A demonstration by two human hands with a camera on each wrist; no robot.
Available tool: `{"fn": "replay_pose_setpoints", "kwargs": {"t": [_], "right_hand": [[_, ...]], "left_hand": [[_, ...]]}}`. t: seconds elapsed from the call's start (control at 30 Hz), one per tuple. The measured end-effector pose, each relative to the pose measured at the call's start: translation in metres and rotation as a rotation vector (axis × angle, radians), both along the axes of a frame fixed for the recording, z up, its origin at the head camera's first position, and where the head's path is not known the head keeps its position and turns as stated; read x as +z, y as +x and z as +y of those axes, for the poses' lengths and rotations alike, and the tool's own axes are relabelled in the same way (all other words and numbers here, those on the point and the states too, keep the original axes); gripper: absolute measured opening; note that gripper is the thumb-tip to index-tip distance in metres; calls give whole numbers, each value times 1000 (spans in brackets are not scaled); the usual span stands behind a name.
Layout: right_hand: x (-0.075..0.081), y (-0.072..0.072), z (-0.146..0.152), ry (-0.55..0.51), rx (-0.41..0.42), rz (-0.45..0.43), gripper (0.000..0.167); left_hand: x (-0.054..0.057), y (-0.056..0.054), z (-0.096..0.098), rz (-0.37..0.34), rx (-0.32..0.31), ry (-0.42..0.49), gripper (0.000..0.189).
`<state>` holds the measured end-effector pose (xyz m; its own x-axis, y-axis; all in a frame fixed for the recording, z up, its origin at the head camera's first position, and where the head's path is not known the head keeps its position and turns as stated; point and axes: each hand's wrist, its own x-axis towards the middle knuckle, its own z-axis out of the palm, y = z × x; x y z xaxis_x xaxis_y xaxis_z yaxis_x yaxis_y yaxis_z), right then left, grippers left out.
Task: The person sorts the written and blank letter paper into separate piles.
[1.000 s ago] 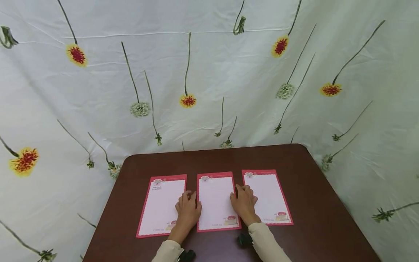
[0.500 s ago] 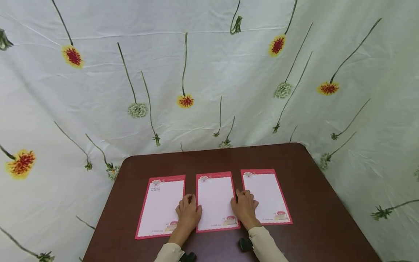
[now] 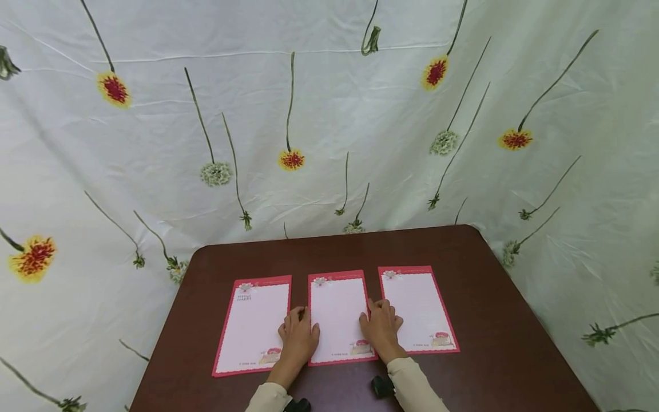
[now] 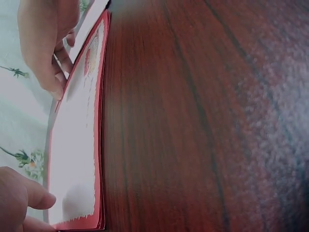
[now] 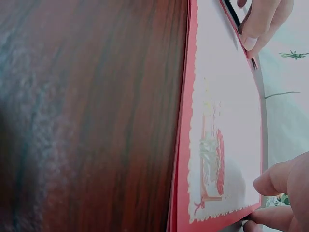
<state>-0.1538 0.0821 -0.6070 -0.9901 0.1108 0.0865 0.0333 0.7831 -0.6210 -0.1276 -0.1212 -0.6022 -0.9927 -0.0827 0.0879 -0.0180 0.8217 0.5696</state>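
A stack of white notepaper sheets with red scalloped borders (image 3: 337, 317) lies flat in the middle of the table. My left hand (image 3: 298, 337) is at its left long edge, the thumb (image 4: 41, 197) at the margin and the other fingers bent beside it. Along the opposite edge rests my right hand (image 3: 382, 329); its thumb (image 5: 273, 180) touches the border near the corner. Neither hand lifts the paper. Several layers show along the stack's near edge in both wrist views.
A similar notepaper stack (image 3: 257, 329) with small print at its top lies on the left, partly under my left hand. Another one (image 3: 417, 309) is on the right. The dark brown table (image 3: 494, 320) meets a white flower-print cloth (image 3: 329, 114) behind.
The head view shifts slightly. My right hand slides a little left and nearer, over the middle stack's edge; my left hand edges slightly right. The paper stacks stay in place.
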Motion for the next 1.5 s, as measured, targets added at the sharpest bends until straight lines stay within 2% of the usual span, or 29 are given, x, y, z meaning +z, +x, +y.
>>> {"fn": "replay_pose_setpoints", "kwargs": {"t": [0.47, 0.63, 0.87, 1.0, 1.2, 1.33, 1.5], "right_hand": [[3, 3, -2, 4, 20, 2, 50], [4, 3, -3, 1, 19, 15, 49], [8, 3, -3, -38, 8, 3, 49], [7, 2, -3, -42, -1, 10, 46], [8, -1, -1, -56, 3, 61, 38], [10, -2, 3, -95, 2, 90, 37], [15, -4, 15, -117, -14, 103, 38]], "left_hand": [[1, -1, 3, -39, -28, -49, 62], [1, 0, 3, -1, -21, -33, 59], [-1, -2, 2, 75, 30, 5, 49], [-2, -4, 2, 82, 43, 20, 48], [0, -8, 2, 106, 39, 108, 48], [2, -10, 5, 111, 32, 126, 50], [7, -13, 14, 118, -15, 117, 50]]}}
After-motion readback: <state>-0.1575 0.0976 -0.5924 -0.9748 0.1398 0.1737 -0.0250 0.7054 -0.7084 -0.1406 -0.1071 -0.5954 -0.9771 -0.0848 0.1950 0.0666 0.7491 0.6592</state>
